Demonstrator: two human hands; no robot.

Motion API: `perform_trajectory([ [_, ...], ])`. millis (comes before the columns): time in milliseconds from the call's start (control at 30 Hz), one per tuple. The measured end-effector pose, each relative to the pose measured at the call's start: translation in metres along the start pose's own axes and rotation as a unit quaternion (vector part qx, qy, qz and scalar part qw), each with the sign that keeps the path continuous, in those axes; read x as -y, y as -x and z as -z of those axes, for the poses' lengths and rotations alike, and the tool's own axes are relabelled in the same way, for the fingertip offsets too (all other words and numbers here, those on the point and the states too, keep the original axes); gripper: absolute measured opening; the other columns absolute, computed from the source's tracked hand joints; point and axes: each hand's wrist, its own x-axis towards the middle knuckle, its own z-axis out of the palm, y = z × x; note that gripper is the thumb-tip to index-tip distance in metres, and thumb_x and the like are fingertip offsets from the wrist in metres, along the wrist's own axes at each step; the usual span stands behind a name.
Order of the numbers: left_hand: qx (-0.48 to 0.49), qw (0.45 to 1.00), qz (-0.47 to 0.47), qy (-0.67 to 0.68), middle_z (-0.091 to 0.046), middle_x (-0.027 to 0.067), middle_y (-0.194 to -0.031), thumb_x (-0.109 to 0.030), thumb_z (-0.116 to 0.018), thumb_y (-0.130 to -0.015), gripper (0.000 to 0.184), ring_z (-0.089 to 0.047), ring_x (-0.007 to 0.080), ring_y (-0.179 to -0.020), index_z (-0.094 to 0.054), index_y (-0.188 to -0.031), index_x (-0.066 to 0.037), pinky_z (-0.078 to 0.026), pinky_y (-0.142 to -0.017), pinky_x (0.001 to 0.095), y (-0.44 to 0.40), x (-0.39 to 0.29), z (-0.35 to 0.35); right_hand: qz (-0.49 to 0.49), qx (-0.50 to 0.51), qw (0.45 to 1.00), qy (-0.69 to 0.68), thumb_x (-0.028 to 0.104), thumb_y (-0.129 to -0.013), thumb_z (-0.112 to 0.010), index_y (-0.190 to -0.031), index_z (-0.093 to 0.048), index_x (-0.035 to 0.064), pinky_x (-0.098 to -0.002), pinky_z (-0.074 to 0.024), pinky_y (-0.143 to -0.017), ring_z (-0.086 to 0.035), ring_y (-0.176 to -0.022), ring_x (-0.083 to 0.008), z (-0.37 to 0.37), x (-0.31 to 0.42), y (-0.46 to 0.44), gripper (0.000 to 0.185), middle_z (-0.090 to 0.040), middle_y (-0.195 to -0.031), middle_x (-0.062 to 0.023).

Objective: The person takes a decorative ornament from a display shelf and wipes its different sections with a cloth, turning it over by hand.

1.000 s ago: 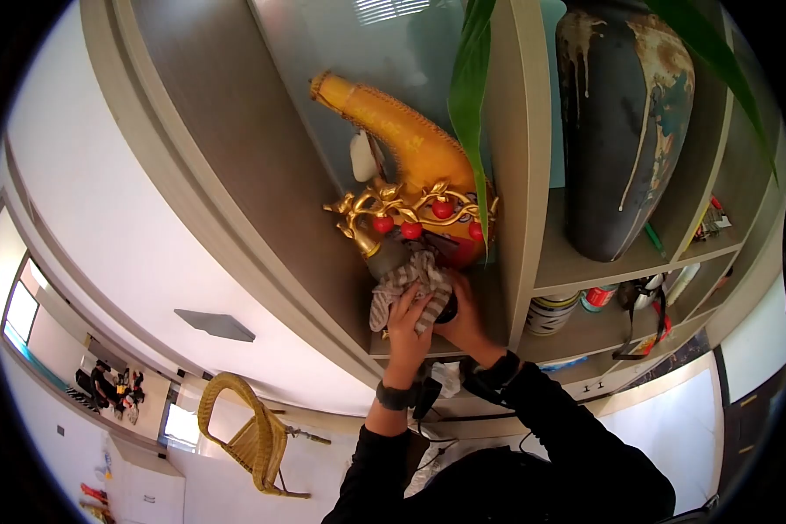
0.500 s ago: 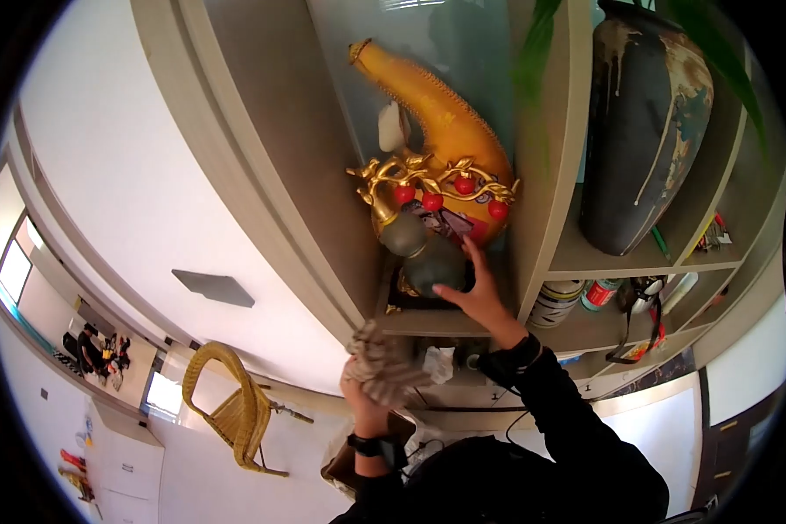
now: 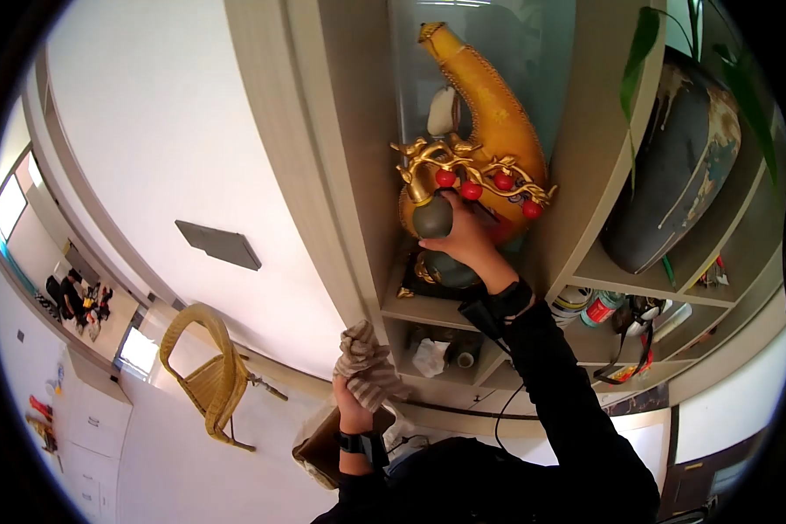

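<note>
A grey-green gourd ornament (image 3: 431, 219) stands in the shelf compartment, topped by a golden branch (image 3: 445, 155) with several red balls. My right hand (image 3: 472, 244) is wrapped round the ornament's narrow waist, between its two bulbs; some fingertips are hidden behind it. Beneath the lower bulb is a dark base (image 3: 424, 281) with gold trim. Bunched in my left hand (image 3: 350, 408) is a brown-and-beige striped cloth (image 3: 367, 360), held low in front of the shelf. Behind the ornament leans a large orange, curved, gourd-shaped piece (image 3: 500, 113) with stitched edges.
At right a tall dark vase (image 3: 672, 166) fills another compartment, with green leaves (image 3: 642, 61) hanging nearby. Cans (image 3: 601, 307) and a strapped item sit on lower shelves. An open box (image 3: 323, 445) is below my left hand. A wicker chair (image 3: 221, 384) stands left; a distant person (image 3: 72, 293) is visible.
My right hand has moved from beside the lower bulb up to the ornament's waist and closed round it. My left hand still holds the cloth. The camera view has shifted.
</note>
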Motion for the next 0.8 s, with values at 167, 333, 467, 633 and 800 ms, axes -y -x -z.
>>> perform_trajectory([
  [167,-0.025,1.0,0.006,0.006,-0.057,0.0091,-0.079,-0.032,-0.037,-0.078,0.04,-0.053,0.0162,-0.054,-0.048,-0.099,0.0,-0.045,-0.044,0.0252,0.014,-0.004,-0.024,-0.044,0.017,0.996,0.069,0.028,-0.05,-0.073,-0.116,-0.033,0.0078,-0.0351,-0.0426,-0.072,-0.054,-0.084,-0.0309,-0.009,-0.001,-0.003,0.08,-0.055,-0.093,-0.0149],
  [333,0.159,0.977,0.079,0.119,-0.056,0.0068,-0.069,-0.03,-0.038,-0.077,0.037,-0.048,0.0138,-0.045,-0.049,-0.096,0.001,-0.041,-0.038,0.0238,-0.001,0.003,0.011,-0.053,0.02,0.993,0.102,0.025,-0.049,-0.07,-0.116,-0.035,0.0105,-0.0363,-0.0437,-0.07,-0.054,-0.083,-0.0314,-0.005,0.005,-0.005,0.077,-0.056,-0.09,-0.0156],
  [467,-0.027,0.998,0.052,0.016,-0.055,0.0023,-0.063,-0.031,-0.035,-0.08,0.034,-0.05,0.0139,-0.046,-0.053,-0.091,-0.003,-0.043,-0.036,0.0255,0.011,-0.002,-0.021,-0.038,0.002,0.995,0.097,0.025,-0.048,-0.07,-0.114,-0.039,0.0117,-0.036,-0.044,-0.07,-0.055,-0.082,-0.0306,-0.005,0.002,-0.005,0.074,-0.057,-0.089,-0.0146],
  [633,0.102,0.984,0.132,0.063,-0.047,-0.0023,-0.049,-0.03,-0.036,-0.079,0.031,-0.041,0.0112,-0.035,-0.054,-0.082,-0.004,-0.036,-0.03,0.0226,-0.003,0.003,0.021,-0.041,-0.003,0.994,0.102,0.026,-0.047,-0.071,-0.114,-0.039,0.0143,-0.0361,-0.0439,-0.07,-0.055,-0.081,-0.0304,-0.003,0.01,-0.005,0.075,-0.058,-0.088,-0.0138],
  [800,-0.011,0.995,0.095,-0.018,-0.042,-0.0041,-0.045,-0.027,-0.039,-0.078,0.027,-0.041,0.0109,-0.035,-0.054,-0.079,-0.005,-0.037,-0.031,0.0227,0.0,0.003,0.004,-0.046,0.001,0.994,0.101,0.027,-0.047,-0.071,-0.113,-0.04,0.0146,-0.0361,-0.0437,-0.069,-0.055,-0.081,-0.0297,0.001,0.015,-0.006,0.074,-0.058,-0.087,-0.0143],
])
